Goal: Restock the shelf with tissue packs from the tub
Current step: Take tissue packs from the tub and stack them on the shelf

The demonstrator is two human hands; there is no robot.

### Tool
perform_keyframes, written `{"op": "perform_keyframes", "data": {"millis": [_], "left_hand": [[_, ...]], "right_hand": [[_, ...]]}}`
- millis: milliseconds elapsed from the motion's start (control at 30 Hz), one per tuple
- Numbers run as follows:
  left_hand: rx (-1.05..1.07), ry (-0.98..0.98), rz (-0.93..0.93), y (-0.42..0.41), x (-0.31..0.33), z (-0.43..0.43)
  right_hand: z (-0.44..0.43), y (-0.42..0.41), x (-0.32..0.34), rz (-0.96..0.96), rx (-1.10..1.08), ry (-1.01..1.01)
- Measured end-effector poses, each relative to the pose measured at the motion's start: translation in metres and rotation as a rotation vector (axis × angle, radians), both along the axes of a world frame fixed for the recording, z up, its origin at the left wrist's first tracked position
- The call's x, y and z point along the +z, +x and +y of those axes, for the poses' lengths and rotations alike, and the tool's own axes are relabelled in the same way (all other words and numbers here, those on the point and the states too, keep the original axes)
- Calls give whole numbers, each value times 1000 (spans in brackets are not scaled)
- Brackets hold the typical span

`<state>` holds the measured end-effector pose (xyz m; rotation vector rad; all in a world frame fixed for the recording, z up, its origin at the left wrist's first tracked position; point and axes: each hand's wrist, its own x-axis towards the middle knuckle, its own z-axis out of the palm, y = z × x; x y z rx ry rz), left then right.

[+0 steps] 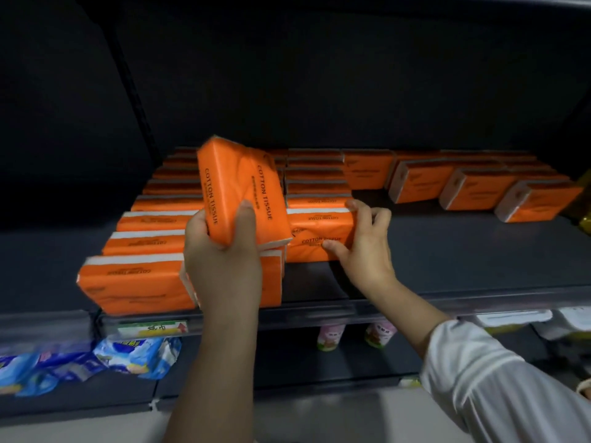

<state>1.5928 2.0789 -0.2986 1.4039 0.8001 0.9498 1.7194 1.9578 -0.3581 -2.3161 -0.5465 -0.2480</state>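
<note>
Left grip (224, 251) is clenched round the lower end of an orange tissue pack (243, 190), held tilted above the front left of the shelf (447, 251). It may be two packs; cannot tell. Right grip (361, 244) is grasping the front pack of the middle row (315, 233), thumb on its face and fingers over its top.

Risks, as judged:
- Raised pack is held by one end only. Its wrapper looks slick, so it could slide out and drop onto the rows or past the front edge.
- Front pack of the left row (134, 286) sits right at the front edge, touching the left wrist. A nudge could tip it off.
- Leaning packs (473, 187) toward the right end could topple if the shelf is jolted.

Surface and room:
- Shelf is dark grey and matt, with a black back panel. Light is dim.
- Clear price rail (150, 329) runs along the front edge.
- Below are blue packets (96, 356) and small cups (331, 337).
- Tub not in view.
</note>
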Motion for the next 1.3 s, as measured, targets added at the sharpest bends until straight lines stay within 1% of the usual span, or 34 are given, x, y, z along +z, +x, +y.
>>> {"op": "perform_keyframes", "data": {"millis": [133,300,367,433,467,533,567,600,667,733,867,933,1000,1067,1133,1200,1233,1300], "left_hand": [[-90,24,-56,0,5,-5],[-296,137,16,2,4,-15],[-394,163,70,1,3,-17],[-490,160,104,-1,3,-21],[-518,156,109,-2,4,-23],[-531,162,111,-1,4,-26],[-531,159,106,-1,4,-28],[-538,153,101,0,4,-30],[-567,169,101,0,4,-34],[-598,214,120,0,4,-35],[-629,276,173,0,0,-34],[-630,374,247,2,-3,-34],[-546,535,346,3,-5,-32],[-355,668,385,1,-2,-26],[-223,725,408,-4,4,-16],[-267,746,494,-8,5,-8],[-326,759,578,-11,5,-6],[-409,839,790,-13,0,-5]], "right_hand": [[-8,-1,5,-9,-19,85],[-29,-9,30,-24,-79,392],[-42,-10,37,26,-94,502],[-55,-13,43,151,-80,534],[-60,-16,47,257,-54,565],[-66,-26,52,575,34,711],[-67,-32,51,740,99,759],[-67,-40,50,858,172,769],[-64,-53,47,964,292,773],[-62,-58,44,973,325,834],[-67,-53,42,971,233,978],[-70,-51,42,932,187,1000],[-72,-47,47,848,145,1024],[-72,-42,54,713,103,960],[-68,-37,63,505,68,738],[-59,-34,66,203,94,398],[-54,-33,66,61,145,194],[-40,-33,63,-142,275,-168]]}}
